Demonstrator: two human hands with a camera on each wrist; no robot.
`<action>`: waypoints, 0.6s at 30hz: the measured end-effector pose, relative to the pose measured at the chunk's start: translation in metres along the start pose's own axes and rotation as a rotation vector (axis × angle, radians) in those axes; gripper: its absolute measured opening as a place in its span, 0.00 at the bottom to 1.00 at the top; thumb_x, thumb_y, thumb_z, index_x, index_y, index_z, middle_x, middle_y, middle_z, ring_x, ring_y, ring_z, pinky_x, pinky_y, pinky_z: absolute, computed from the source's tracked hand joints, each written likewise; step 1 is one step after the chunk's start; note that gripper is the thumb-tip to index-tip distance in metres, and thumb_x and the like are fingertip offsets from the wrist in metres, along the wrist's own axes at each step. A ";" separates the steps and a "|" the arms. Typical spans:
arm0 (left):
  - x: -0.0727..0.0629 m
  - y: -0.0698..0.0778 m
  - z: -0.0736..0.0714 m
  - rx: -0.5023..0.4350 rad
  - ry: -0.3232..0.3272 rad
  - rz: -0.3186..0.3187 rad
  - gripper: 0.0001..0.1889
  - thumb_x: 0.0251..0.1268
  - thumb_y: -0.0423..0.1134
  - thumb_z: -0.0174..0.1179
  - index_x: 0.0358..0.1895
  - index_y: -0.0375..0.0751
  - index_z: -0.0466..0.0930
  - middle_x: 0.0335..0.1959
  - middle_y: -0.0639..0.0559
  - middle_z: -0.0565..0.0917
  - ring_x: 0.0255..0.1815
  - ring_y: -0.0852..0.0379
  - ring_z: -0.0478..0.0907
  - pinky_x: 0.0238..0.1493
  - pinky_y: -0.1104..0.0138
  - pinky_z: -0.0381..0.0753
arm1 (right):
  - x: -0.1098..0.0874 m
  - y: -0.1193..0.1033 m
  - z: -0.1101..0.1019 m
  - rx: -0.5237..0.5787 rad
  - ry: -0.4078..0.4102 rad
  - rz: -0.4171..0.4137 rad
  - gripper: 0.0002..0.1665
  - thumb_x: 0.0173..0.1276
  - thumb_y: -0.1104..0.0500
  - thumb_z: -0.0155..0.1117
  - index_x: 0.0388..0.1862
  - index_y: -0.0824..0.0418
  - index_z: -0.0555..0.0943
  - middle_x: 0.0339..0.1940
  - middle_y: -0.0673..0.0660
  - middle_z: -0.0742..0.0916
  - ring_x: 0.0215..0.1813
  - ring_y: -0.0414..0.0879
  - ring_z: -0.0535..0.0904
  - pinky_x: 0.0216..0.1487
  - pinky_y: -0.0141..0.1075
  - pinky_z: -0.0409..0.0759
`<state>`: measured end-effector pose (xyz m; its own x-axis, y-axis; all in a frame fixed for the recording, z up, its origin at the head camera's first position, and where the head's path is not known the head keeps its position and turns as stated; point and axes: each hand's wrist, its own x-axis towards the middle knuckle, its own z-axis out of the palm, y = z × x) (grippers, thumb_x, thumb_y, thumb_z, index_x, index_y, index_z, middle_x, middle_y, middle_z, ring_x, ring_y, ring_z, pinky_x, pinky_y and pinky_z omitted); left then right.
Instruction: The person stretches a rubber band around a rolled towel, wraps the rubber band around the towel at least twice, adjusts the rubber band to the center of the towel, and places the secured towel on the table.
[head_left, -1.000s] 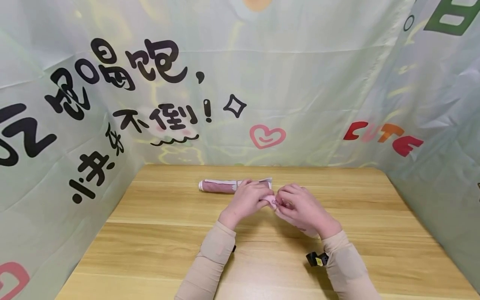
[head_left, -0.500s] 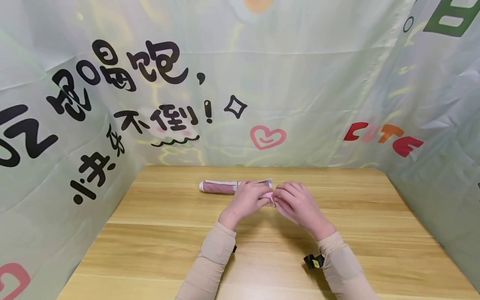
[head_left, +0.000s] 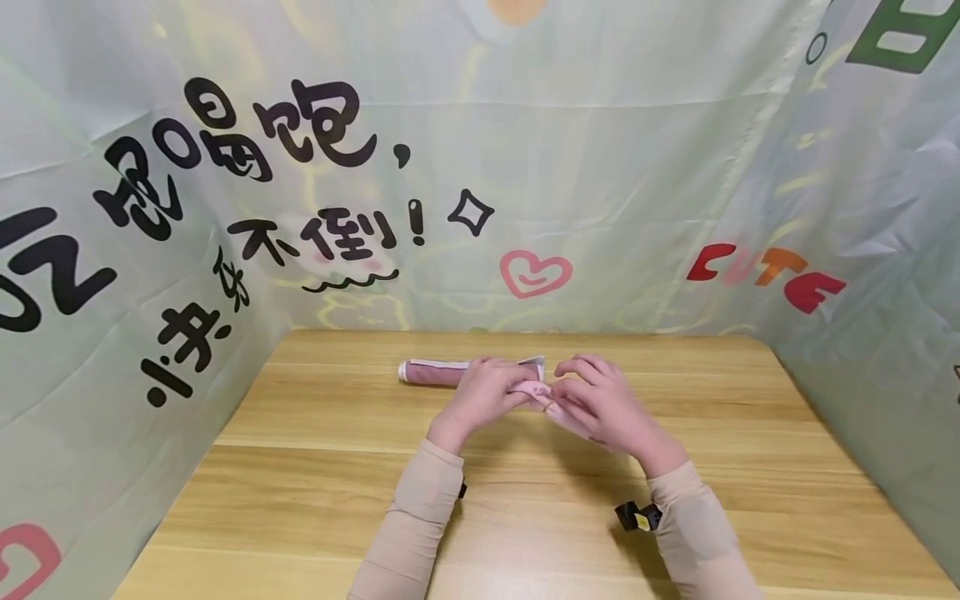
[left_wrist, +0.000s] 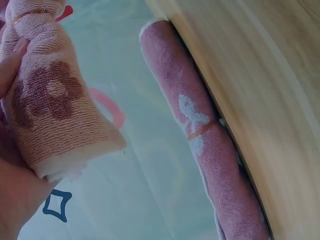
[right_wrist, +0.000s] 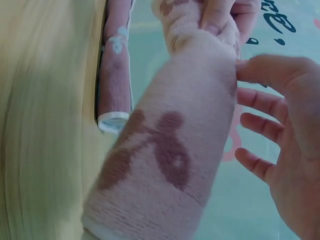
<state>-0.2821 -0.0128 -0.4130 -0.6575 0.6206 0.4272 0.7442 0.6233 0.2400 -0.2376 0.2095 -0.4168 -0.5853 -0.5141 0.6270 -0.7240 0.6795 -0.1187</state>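
Note:
A pale pink towel (right_wrist: 150, 150) with dark reddish-brown print is rolled up and lifted off the table, cinched narrow near its middle. My left hand (head_left: 480, 392) grips its left part; the left wrist view shows the thumb lying along the towel (left_wrist: 55, 105) near the cinched waist, where a thin band seems to run. Beside the roll, my right hand (head_left: 611, 408) has spread, slightly bent fingers (right_wrist: 262, 127), with one digit touching the towel's edge close to the waist. The palm side of my left hand is largely hidden.
Behind the hands a second rolled towel (head_left: 435, 373), mauve with a pale blue motif, lies across the wooden table (head_left: 330, 483), with a thin orange-brown band (left_wrist: 202, 130) around it. Printed cloth walls (head_left: 637, 183) enclose the table's back and sides.
My right fingers were gathered at the towel's waist and have now lifted and spread apart. My left hand has shifted slightly left and up, still holding the towel.

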 end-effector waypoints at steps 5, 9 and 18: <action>0.001 0.002 0.000 0.015 -0.027 0.002 0.10 0.62 0.50 0.64 0.44 0.56 0.86 0.44 0.62 0.88 0.46 0.61 0.82 0.58 0.56 0.73 | -0.003 0.004 -0.004 -0.050 -0.089 0.064 0.05 0.59 0.55 0.68 0.30 0.49 0.79 0.45 0.52 0.81 0.55 0.52 0.73 0.54 0.53 0.71; 0.001 0.004 0.001 0.035 -0.005 0.024 0.10 0.62 0.49 0.64 0.45 0.56 0.86 0.45 0.62 0.88 0.48 0.60 0.82 0.59 0.56 0.73 | -0.004 0.005 -0.005 -0.027 -0.120 0.117 0.08 0.55 0.57 0.67 0.31 0.49 0.76 0.46 0.52 0.81 0.55 0.53 0.73 0.55 0.54 0.70; 0.001 0.006 0.003 0.067 0.095 0.068 0.10 0.60 0.50 0.66 0.43 0.56 0.86 0.43 0.63 0.88 0.46 0.61 0.81 0.59 0.55 0.73 | -0.004 0.006 -0.012 0.149 -0.174 0.273 0.26 0.60 0.55 0.68 0.56 0.60 0.76 0.53 0.58 0.84 0.57 0.56 0.78 0.58 0.57 0.72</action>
<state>-0.2790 -0.0072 -0.4141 -0.5892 0.6166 0.5222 0.7751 0.6138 0.1498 -0.2351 0.2216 -0.4108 -0.8086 -0.4147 0.4174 -0.5704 0.7267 -0.3829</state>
